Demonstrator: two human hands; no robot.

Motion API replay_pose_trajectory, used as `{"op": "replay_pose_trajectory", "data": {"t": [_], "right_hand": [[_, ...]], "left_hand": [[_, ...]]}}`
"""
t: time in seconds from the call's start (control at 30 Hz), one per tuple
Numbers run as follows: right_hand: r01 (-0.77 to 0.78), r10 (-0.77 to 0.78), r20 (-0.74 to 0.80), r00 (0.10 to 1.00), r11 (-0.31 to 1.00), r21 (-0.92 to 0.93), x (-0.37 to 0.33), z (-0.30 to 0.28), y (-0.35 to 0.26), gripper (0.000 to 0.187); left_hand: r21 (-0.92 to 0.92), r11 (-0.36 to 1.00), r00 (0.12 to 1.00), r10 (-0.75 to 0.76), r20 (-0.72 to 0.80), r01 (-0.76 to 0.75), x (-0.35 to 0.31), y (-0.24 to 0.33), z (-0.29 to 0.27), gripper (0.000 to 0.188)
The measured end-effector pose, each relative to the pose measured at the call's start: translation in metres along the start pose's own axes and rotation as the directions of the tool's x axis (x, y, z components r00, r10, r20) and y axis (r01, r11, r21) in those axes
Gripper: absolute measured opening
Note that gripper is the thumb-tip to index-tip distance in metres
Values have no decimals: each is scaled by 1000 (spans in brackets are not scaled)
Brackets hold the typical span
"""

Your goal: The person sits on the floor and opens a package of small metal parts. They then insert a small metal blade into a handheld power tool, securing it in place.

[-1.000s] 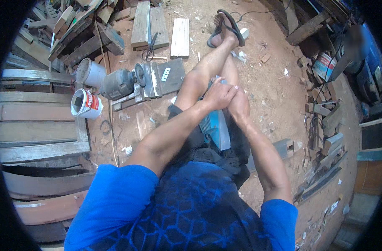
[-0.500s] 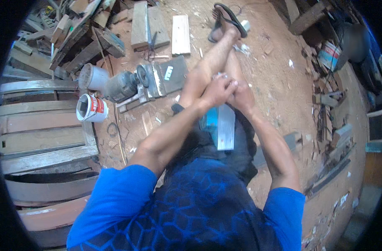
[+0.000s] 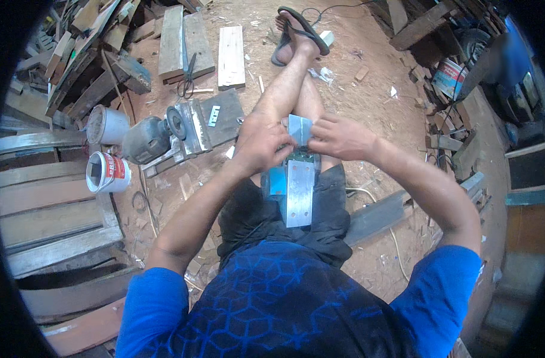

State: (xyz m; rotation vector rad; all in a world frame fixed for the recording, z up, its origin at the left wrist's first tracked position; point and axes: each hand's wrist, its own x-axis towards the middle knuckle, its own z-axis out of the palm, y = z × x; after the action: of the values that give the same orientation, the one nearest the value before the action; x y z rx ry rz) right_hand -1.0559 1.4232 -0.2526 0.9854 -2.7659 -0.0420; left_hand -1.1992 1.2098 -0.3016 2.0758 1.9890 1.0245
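Observation:
An electric hand planer (image 3: 299, 194) with a blue-green body lies sole up across my lap. Its long bare metal sole faces me, and a dark gap shows the cutter area (image 3: 302, 157) before the shorter front sole plate (image 3: 300, 129). My left hand (image 3: 262, 143) is closed at the left side of that gap, thumb and fingers bent against the planer's edge. From the other side my right hand (image 3: 342, 138) curls its fingers over the edge of the front plate. Whether a small part sits under the fingertips is hidden.
Left of my legs lies a grinder-like machine (image 3: 146, 141) beside two white buckets (image 3: 108, 172). Scissors (image 3: 189, 77), planks (image 3: 231, 56) and a scrap-wood pile lie farther off. A slatted wooden frame (image 3: 57, 197) stands left. A dark board (image 3: 377, 218) and cable lie right.
My hands were together beyond the planer; now they are apart, one at each side of its front plate, which has come into view. The head view has shifted slightly.

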Motion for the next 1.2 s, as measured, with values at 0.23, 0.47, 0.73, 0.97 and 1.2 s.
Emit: {"op": "replay_pose_trajectory", "data": {"t": [0.23, 0.47, 0.73, 0.97, 1.2], "right_hand": [[-806, 846, 227, 482, 328, 492, -35, 19, -71, 38], [-795, 912, 193, 361, 193, 575, -29, 47, -81, 36], [-658, 741, 662, 109, -445, 607, -20, 53, -83, 28], [-714, 841, 21, 540, 445, 540, -30, 64, -81, 19], [-625, 844, 78, 530, 328, 708, -24, 130, -53, 20]], "left_hand": [[244, 969, 900, -141, 412, 40, 8, -15, 15, 18], [400, 916, 935, -159, 318, 20, 11, 14, 19, 19], [520, 854, 945, -182, 271, 15, 12, 26, 27, 19], [456, 889, 919, -152, 365, -35, 15, 21, 18, 19], [577, 805, 887, -160, 432, -136, 33, 24, 30, 20]]}}
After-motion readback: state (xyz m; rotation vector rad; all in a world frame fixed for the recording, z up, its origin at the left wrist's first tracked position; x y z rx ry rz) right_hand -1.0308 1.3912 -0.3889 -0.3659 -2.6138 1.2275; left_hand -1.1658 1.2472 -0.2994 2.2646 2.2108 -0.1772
